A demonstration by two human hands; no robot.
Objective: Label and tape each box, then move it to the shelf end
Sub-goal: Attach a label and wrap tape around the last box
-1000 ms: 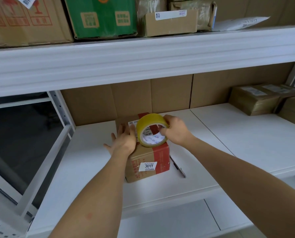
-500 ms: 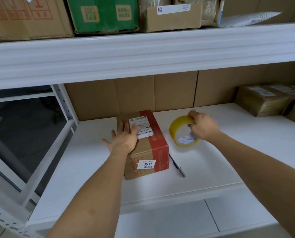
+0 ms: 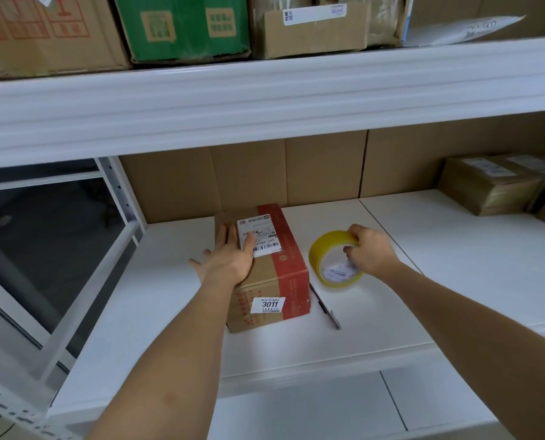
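Left hand (image 3: 229,262) lies flat, fingers straight, atop the box (image 3: 264,274) labelled 3011 on the white shelf (image 3: 455,281); just right, right hand (image 3: 371,254) grips the yellow tape roll (image 3: 333,265).

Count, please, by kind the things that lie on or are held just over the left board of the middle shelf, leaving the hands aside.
Cardboard box: 1
Yellow tape roll: 1
Dark pen-like tool: 1
Total: 3
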